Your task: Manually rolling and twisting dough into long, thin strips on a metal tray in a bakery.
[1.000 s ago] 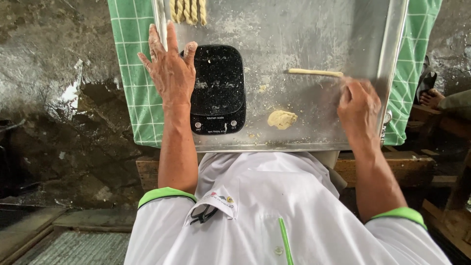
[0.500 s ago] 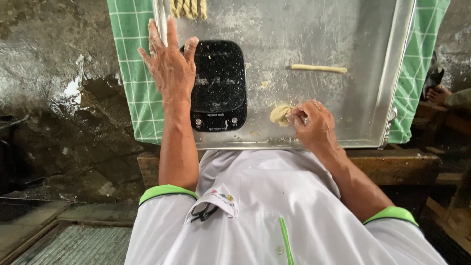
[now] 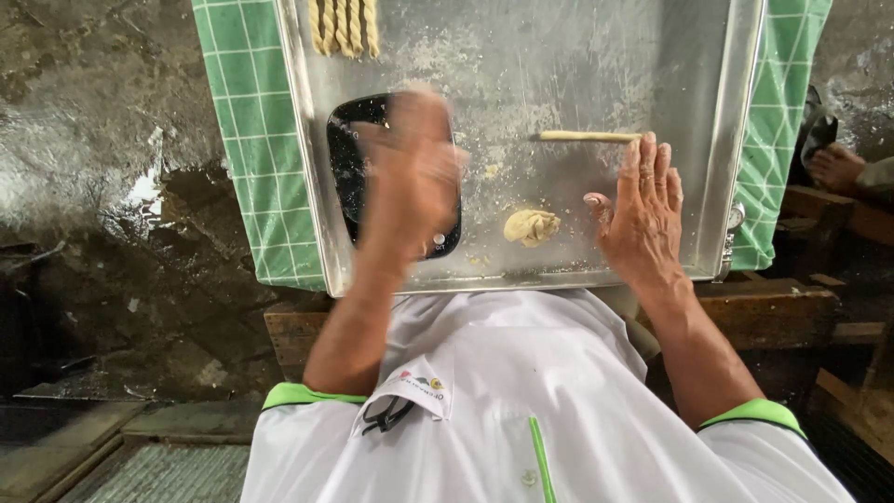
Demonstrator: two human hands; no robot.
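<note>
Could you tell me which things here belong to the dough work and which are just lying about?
In use: right hand by the rolled dough stick; dough lump; floured metal tray; left hand over the black scale.
Lying about: twisted dough strips; green checked cloth.

Tray (image 3: 745, 140): silver w/ white flour dust. Cloth (image 3: 251, 168): green, white grid. Scale (image 3: 346, 177): black. Dough lump (image 3: 531, 226) & dough stick (image 3: 587, 136): pale yellow.

Dull, flour-dusted metal tray (image 3: 736, 112), woven checked green cloth (image 3: 237, 121), soft matt dough lump (image 3: 531, 226), glossy black plastic scale (image 3: 345, 177).
</note>
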